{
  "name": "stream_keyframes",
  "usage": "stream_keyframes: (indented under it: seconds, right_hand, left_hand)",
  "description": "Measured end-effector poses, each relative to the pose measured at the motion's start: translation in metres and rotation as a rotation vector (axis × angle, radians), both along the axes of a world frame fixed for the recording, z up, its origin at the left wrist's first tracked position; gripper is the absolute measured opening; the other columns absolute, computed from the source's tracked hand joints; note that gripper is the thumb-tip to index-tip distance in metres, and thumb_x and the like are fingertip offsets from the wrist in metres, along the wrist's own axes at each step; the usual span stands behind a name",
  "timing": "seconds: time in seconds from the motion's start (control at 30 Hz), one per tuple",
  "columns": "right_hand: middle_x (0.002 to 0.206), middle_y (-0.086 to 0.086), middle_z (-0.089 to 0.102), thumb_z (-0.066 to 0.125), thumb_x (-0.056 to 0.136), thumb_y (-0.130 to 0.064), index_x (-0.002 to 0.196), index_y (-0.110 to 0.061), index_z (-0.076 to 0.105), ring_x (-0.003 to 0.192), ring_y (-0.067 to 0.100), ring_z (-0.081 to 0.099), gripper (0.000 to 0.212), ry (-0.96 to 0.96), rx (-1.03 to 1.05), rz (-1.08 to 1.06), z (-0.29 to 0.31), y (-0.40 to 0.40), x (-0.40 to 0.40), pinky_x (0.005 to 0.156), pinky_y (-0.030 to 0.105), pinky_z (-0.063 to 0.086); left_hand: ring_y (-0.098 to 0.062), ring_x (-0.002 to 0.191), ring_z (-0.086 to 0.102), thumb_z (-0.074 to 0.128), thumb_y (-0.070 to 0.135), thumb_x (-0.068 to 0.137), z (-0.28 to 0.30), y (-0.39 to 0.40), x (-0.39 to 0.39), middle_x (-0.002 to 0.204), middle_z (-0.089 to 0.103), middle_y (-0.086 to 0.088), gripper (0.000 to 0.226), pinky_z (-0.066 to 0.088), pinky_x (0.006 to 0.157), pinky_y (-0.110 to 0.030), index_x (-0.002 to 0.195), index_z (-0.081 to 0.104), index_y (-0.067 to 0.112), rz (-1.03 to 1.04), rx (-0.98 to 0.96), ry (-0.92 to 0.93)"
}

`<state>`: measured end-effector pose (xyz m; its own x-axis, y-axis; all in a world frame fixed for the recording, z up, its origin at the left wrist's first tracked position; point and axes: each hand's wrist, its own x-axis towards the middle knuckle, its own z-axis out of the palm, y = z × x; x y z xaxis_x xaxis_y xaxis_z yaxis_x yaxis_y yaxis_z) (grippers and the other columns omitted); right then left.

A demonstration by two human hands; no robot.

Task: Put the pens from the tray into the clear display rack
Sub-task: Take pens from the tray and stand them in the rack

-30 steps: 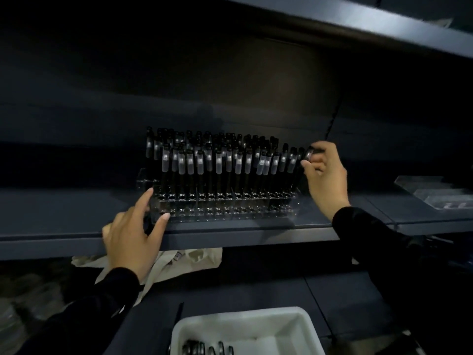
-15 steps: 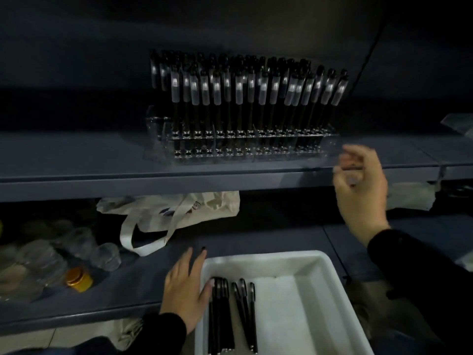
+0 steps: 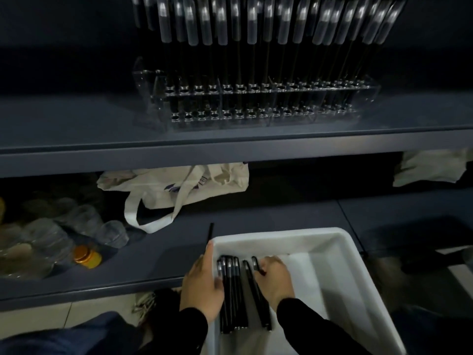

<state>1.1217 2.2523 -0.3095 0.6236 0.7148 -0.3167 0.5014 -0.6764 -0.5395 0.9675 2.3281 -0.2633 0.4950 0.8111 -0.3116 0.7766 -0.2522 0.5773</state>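
The white tray (image 3: 343, 242) sits on the lower shelf, with several black pens (image 3: 234, 290) lying side by side along its left wall. My left hand (image 3: 202, 285) holds the tray's left rim, thumb inside against the pens and fingers outside. My right hand (image 3: 275, 280) is inside the tray, its fingers curled on the rightmost pen (image 3: 255, 263). On the upper shelf stands the clear display rack (image 3: 256, 108); many black pens with clear caps (image 3: 230, 26) stand upright in its back rows, while its front holes show open.
The upper shelf's front edge (image 3: 230, 147) overhangs the lower shelf. A cloth tote bag (image 3: 179, 185) lies behind the tray. At the left lie clear plastic containers (image 3: 51, 231) and an orange-lidded jar (image 3: 85, 256). Pale cloth (image 3: 430, 170) sits far right.
My view has dropped from the rack to the tray. My right hand came down from the rack's right end into the tray onto a pen. My left hand shifted onto the tray's rim.
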Motion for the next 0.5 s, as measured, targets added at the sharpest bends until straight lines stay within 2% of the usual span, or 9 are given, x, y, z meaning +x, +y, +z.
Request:
stream_keyframes:
  seconds: [0.07, 0.13, 0.23, 0.33, 0.37, 0.43, 0.5]
  right_hand:
    - [0.103, 0.006, 0.059, 0.053, 0.089, -0.018, 0.088, -0.014, 0.060, 0.106, 0.024, 0.056, 0.008, -0.068, -0.035, 0.065, 0.002, 0.005, -0.001, 0.092, 0.023, 0.039]
    - [0.120, 0.013, 0.058, 0.046, 0.091, -0.012, 0.110, -0.006, 0.060, 0.115, 0.028, 0.053, 0.025, -0.172, -0.147, 0.172, 0.005, 0.011, -0.001, 0.099, 0.029, 0.038]
    - [0.129, 0.017, 0.055, 0.040, 0.092, -0.002, 0.120, -0.002, 0.056, 0.121, 0.029, 0.049, 0.032, -0.244, -0.277, 0.304, 0.012, 0.019, -0.002, 0.103, 0.033, 0.036]
    - [0.129, 0.015, 0.055, 0.041, 0.095, -0.009, 0.119, -0.004, 0.055, 0.120, 0.028, 0.051, 0.028, -0.210, -0.323, 0.309, 0.020, 0.017, -0.001, 0.101, 0.033, 0.039]
    - [0.126, 0.014, 0.058, 0.043, 0.095, -0.013, 0.116, -0.006, 0.056, 0.119, 0.028, 0.053, 0.026, -0.184, -0.300, 0.284, 0.028, 0.014, 0.000, 0.098, 0.032, 0.040]
    - [0.112, 0.008, 0.065, 0.049, 0.093, -0.023, 0.102, -0.014, 0.056, 0.110, 0.026, 0.059, 0.015, -0.142, -0.181, 0.262, 0.054, 0.006, 0.006, 0.090, 0.030, 0.043]
    - [0.090, -0.005, 0.062, 0.054, 0.089, -0.025, 0.087, -0.024, 0.048, 0.095, 0.018, 0.062, 0.006, -0.077, 0.022, 0.236, 0.091, -0.007, 0.014, 0.082, 0.025, 0.045]
  left_hand:
    - [-0.019, 0.134, 0.040, 0.048, 0.012, 0.093, 0.001, 0.000, 0.000, 0.150, 0.035, 0.002, 0.086, 0.031, 0.109, -0.026, 0.149, -0.013, 0.033, -0.003, 0.012, 0.005]
    - [-0.017, 0.133, 0.041, 0.049, 0.012, 0.091, 0.000, 0.002, 0.000, 0.149, 0.037, 0.002, 0.086, 0.034, 0.107, -0.025, 0.150, -0.010, 0.031, -0.019, 0.030, 0.009]
    - [-0.016, 0.136, 0.036, 0.050, 0.019, 0.092, 0.005, 0.004, 0.004, 0.150, 0.032, 0.002, 0.086, 0.035, 0.107, -0.028, 0.150, -0.012, 0.029, -0.062, 0.058, 0.059]
    - [-0.017, 0.145, 0.015, 0.047, 0.034, 0.097, 0.021, 0.007, 0.006, 0.159, 0.008, 0.002, 0.082, 0.024, 0.114, -0.030, 0.150, -0.015, 0.028, -0.057, 0.091, 0.088]
    - [-0.016, 0.146, 0.013, 0.048, 0.035, 0.097, 0.032, 0.009, 0.005, 0.159, 0.005, 0.002, 0.081, 0.022, 0.115, -0.030, 0.150, -0.012, 0.027, -0.042, 0.112, 0.060]
    - [-0.021, 0.143, 0.023, 0.056, 0.030, 0.094, 0.053, 0.012, -0.001, 0.156, 0.017, -0.003, 0.077, 0.027, 0.113, -0.033, 0.152, 0.005, 0.023, -0.034, 0.220, -0.033]
    - [-0.032, 0.122, 0.048, 0.068, 0.021, 0.085, 0.070, 0.020, -0.009, 0.135, 0.043, -0.013, 0.071, 0.046, 0.095, -0.044, 0.146, 0.031, 0.017, -0.059, 0.484, -0.185]
